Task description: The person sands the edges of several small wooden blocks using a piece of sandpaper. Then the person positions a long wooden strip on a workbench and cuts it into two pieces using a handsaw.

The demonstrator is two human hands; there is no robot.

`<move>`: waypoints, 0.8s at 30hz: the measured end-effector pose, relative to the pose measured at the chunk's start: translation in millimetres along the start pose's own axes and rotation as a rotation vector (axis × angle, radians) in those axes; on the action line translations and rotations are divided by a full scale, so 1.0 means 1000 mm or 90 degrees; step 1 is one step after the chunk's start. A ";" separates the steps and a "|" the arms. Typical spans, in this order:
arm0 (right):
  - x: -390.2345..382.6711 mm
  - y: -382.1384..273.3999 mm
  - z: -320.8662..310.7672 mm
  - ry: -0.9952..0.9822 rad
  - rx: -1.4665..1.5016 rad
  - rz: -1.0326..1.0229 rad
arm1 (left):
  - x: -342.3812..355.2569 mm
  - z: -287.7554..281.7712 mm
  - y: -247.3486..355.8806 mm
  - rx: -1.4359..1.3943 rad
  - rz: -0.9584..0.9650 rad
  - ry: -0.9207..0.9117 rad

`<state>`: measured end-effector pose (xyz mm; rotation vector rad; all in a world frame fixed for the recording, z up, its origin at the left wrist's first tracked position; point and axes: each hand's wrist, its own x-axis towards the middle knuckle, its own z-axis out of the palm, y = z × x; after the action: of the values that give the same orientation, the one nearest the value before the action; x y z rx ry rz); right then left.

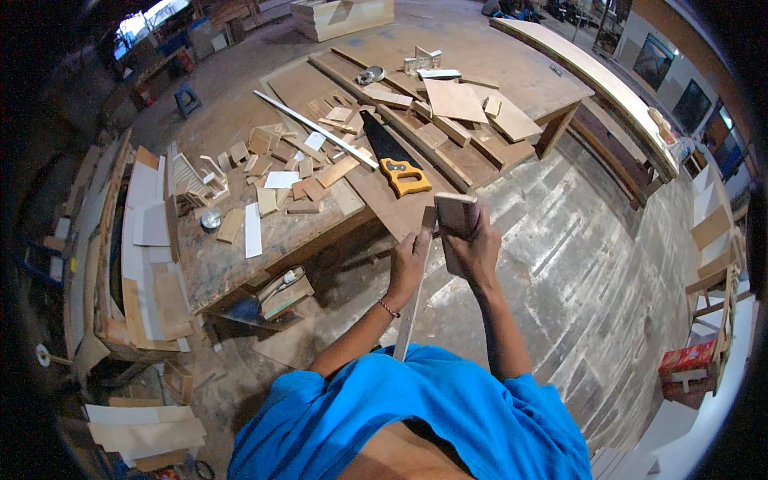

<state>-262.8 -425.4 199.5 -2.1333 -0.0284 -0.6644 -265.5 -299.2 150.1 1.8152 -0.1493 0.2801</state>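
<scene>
My left hand (406,260) is closed around a long thin wooden strip (411,316), which runs from the fingers down to the blue shirt. Just beside it, my right hand (480,250) grips a flat brown block (456,210) with rounded corners, standing on end. The strip's top and the block are very close; whether they touch I cannot tell. Beyond both hands, a handsaw (385,146) with a yellow handle (406,177) lies on the workbench (260,268). A long white strip (316,128) lies next to its blade.
Wood offcuts (308,190) are scattered over the bench, with a round tin (210,219) among them. Boards (456,102) and a long rail (424,136) lie farther back. At the right stand a long pale tabletop (592,80) and a red box (688,360). Panels (152,264) lean at the left.
</scene>
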 end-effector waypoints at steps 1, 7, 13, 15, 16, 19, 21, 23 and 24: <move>-0.006 0.001 0.000 0.004 -0.019 -0.004 | 0.000 0.000 -0.001 0.007 -0.005 -0.007; -0.019 0.008 0.005 0.003 -0.028 0.005 | 0.002 0.002 -0.010 0.000 -0.006 0.005; 0.015 -0.001 0.002 0.011 -0.030 -0.026 | -0.007 0.008 0.003 0.018 0.050 -0.038; 0.010 -0.002 0.006 -0.021 0.022 0.041 | -0.009 0.009 0.019 -0.043 0.050 -0.044; 0.007 0.006 0.010 -0.007 0.048 0.036 | -0.009 0.011 0.026 -0.076 0.051 -0.048; 0.001 0.036 0.015 0.016 0.124 0.071 | -0.008 0.016 0.016 -0.094 0.093 -0.042; 0.001 0.040 0.007 0.038 0.128 0.064 | -0.008 0.010 0.015 -0.069 0.039 -0.039; 0.003 0.039 -0.001 0.015 0.273 0.069 | -0.007 0.004 0.015 -0.045 0.008 -0.032; 0.005 0.031 -0.006 0.025 0.270 0.064 | -0.005 0.001 0.018 -0.033 0.005 -0.024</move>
<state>-253.4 -450.2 181.6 -1.7022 -0.0362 -0.5825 -275.1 -305.0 165.2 1.7695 -0.1886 0.2464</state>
